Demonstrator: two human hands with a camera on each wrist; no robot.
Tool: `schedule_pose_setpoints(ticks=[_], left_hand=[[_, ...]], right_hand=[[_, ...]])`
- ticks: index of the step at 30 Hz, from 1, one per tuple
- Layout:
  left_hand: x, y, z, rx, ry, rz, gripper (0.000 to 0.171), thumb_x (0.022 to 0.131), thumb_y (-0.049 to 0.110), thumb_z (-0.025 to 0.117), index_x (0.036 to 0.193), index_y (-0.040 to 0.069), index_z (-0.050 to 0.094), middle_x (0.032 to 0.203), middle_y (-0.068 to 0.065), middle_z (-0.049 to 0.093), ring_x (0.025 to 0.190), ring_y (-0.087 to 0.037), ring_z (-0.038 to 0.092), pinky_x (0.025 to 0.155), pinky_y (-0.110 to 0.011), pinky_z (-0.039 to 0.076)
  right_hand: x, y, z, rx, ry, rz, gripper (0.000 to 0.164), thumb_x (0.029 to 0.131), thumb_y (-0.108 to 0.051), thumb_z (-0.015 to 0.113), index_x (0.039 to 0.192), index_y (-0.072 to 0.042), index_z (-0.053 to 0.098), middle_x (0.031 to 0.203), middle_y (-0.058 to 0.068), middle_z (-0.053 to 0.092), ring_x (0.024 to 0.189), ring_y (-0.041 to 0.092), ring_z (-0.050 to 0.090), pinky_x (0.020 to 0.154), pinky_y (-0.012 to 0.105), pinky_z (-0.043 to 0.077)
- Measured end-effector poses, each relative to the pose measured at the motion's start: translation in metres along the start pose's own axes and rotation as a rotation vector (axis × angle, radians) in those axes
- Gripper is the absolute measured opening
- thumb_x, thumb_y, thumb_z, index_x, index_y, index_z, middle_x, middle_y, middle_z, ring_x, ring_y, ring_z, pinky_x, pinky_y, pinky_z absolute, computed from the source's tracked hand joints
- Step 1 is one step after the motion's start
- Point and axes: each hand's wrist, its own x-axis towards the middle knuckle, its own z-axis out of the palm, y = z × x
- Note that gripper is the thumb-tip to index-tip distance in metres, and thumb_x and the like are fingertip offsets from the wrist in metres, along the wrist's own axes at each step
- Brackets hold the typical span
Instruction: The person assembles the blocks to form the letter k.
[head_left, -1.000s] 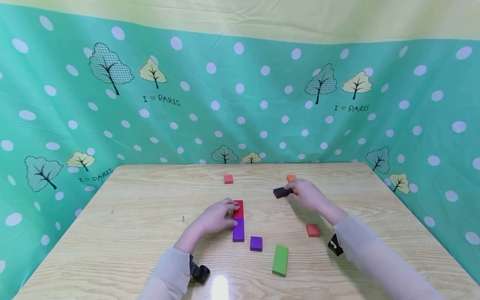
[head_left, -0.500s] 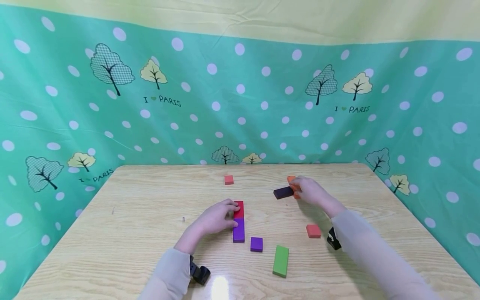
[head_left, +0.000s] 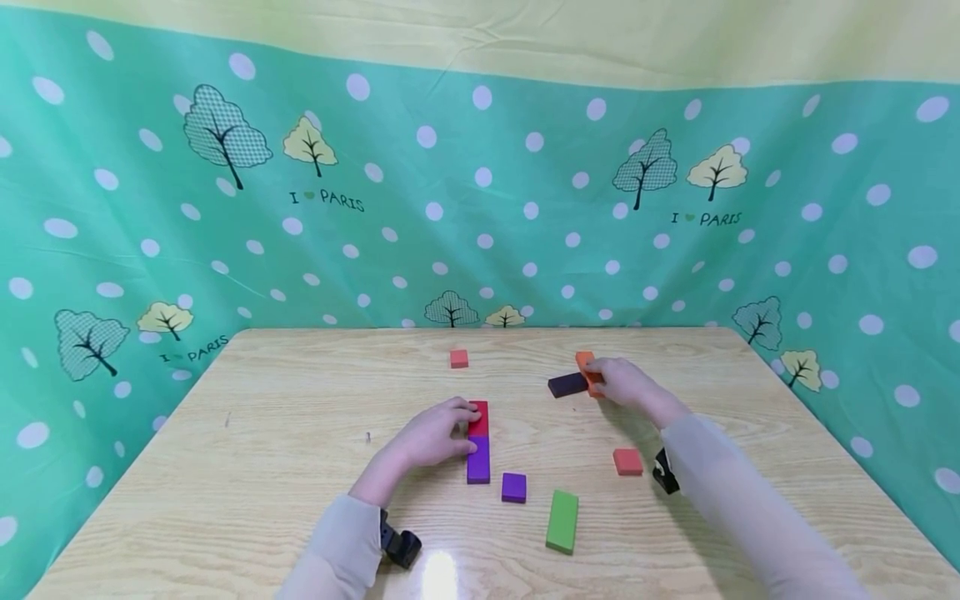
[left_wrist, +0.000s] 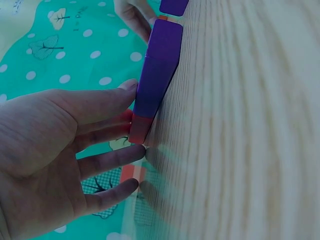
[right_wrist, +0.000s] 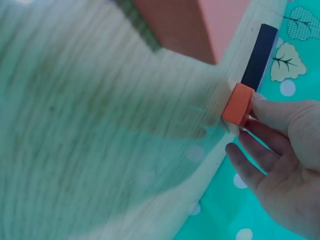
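Observation:
My left hand (head_left: pixel 431 435) rests on two blocks lying end to end, its fingertips on the red block (head_left: pixel 477 425) and its thumb against the purple block (head_left: pixel 477 468). In the left wrist view the other fingers of the left hand (left_wrist: pixel 65 150) are spread and fairly straight. At the back right, my right hand (head_left: pixel 628 383) has thumb and forefinger at the orange block (head_left: pixel 584 359), which lies lengthwise. The black block (head_left: pixel 567 384) meets its left side. In the right wrist view the thumb lies at the orange block (right_wrist: pixel 237 105), partly hiding the forefinger's contact.
A small purple block (head_left: pixel 513 487) and a long green block (head_left: pixel 562 521) lie nearer the front. One small red block (head_left: pixel 627 462) is near the right forearm, another reddish block (head_left: pixel 459 358) at the back. A patterned curtain (head_left: pixel 495 192) hangs behind the wooden table (head_left: pixel 300 383).
My right hand has let go of the black block and shifted slightly right onto the orange block. The left hand stays on the red and purple blocks.

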Motion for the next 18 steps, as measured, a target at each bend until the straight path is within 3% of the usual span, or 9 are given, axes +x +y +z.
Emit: schedule_pose_setpoints(ticks=[18], left_hand=[[-0.0006, 0.001, -0.0014, -0.002, 0.006, 0.006, 0.046, 0.081, 0.023, 0.068, 0.12, 0.003, 0.058, 0.126, -0.008, 0.053, 0.107, -0.023, 0.054, 0.092, -0.039, 0.043]], right_hand=[[0.0065, 0.0017, -0.0016, 0.023, -0.025, 0.029, 0.04, 0.086, -0.004, 0.058, 0.125, 0.003, 0.052, 0.125, 0.024, 0.052, 0.115, 0.038, 0.048, 0.095, 0.048, 0.041]])
